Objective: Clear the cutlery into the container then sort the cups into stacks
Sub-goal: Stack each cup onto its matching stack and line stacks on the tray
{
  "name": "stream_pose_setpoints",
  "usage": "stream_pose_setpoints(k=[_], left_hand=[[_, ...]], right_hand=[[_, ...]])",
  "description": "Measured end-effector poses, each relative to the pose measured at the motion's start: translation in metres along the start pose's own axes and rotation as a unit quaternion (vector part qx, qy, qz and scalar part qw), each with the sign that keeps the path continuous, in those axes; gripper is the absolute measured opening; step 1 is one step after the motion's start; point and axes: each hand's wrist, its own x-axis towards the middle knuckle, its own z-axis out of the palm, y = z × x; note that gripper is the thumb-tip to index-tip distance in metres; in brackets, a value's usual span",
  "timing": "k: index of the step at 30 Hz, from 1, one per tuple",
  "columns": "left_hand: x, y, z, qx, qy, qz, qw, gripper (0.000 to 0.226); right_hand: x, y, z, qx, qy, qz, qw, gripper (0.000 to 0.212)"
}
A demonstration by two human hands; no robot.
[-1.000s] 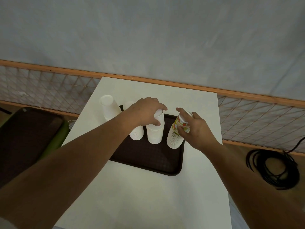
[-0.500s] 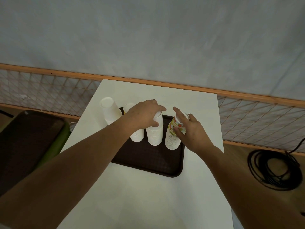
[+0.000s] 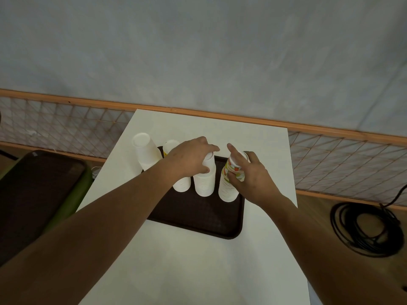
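Fingers [image 3: 210,148] of the left hand [image 3: 189,159] curl over the top of the tall white paper-cup stack [image 3: 204,183] on the dark brown plastic tray [image 3: 198,219] on the white table [image 3: 198,271], while the right hand [image 3: 253,177] grips the colourfully printed paper-cup stack [image 3: 228,190] just beside it.

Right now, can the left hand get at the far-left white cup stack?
Probably yes, once it lets go: the left hand grips the middle white stack, and the far-left stack stands just left of its wrist with nothing above it.
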Motion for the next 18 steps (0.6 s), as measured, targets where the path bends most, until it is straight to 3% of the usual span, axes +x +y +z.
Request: stream_pose_setpoints(k=[4, 9, 18], left_hand=[[-0.0057, -0.0014, 0.0008, -0.019, 0.008, -0.004, 1.000, 0.076], [-0.0081, -0.0021, 0.0026, -0.006, 0.014, -0.011, 1.000, 0.072], [-0.0098, -0.0047, 0.0073, -0.030, 0.035, -0.009, 0.999, 0.077]], right_hand=[[-0.0039, -0.0015, 0.0013, 0.020, 0.022, 0.012, 0.999, 0.087], [-0.0063, 0.0006, 0.0054, 0.035, 0.017, 0.030, 0.999, 0.075], [-0.0025, -0.0014, 0.0042, 0.041, 0.003, 0.030, 0.999, 0.075]])
